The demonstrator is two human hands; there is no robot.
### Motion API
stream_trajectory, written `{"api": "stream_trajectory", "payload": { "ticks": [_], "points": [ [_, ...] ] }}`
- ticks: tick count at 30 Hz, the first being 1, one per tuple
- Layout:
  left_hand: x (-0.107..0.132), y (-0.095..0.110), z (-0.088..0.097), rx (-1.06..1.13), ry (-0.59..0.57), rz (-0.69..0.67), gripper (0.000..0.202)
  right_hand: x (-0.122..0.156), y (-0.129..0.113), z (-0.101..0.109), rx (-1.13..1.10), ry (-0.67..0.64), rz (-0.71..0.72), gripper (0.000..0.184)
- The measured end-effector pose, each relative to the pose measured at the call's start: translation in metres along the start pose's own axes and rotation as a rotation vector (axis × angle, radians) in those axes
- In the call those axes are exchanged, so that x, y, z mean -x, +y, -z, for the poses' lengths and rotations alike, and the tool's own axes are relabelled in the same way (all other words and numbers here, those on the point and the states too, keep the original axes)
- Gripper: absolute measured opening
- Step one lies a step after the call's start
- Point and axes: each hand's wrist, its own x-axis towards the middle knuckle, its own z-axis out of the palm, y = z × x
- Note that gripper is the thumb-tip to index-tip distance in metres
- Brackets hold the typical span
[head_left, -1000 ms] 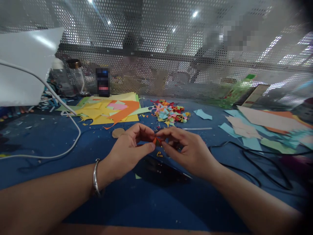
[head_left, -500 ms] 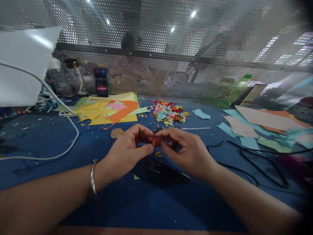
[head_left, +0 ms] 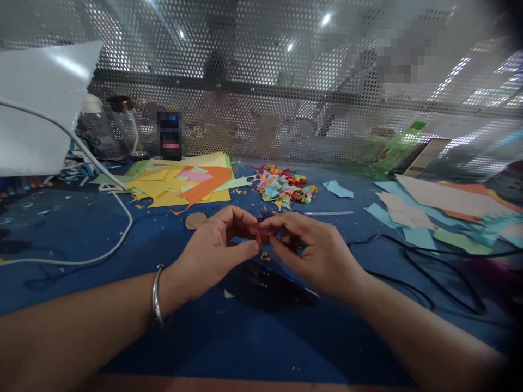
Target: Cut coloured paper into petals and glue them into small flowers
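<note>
Ceiling lamps glare through the perforated screen (head_left: 286, 81) ahead of me, leaving the blue worktop (head_left: 81, 228) dim with a soft shadow under my hands, while the edges bow and blur, the right corners go black, and the background is hazy.

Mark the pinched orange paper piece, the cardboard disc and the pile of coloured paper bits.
orange paper piece (head_left: 258, 237): head view, its visible edge.
cardboard disc (head_left: 196, 220): head view, its middle.
pile of coloured paper bits (head_left: 281, 188): head view, heap's centre.
</note>
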Motion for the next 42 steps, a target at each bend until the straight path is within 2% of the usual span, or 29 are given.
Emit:
{"api": "stream_trajectory", "payload": {
  "ticks": [19, 30, 42],
  "points": [
    [-0.0017, 0.0007, 0.0015, 0.002, -0.019, 0.011, 0.028, -0.0002, -0.003, 0.0011, 0.003, -0.003, 0.023, 0.023],
    [-0.0018, -0.0013, 0.0001, 0.001, -0.007, 0.018, 0.04, 0.001, -0.0026, 0.0007, 0.038, -0.023, 0.032, 0.023],
    [-0.0017, -0.0036, 0.0008, 0.02, -0.006, 0.04, 0.043, 0.0015, -0.001, -0.0001, 0.034, -0.008, 0.054, 0.025]
  ]
}}
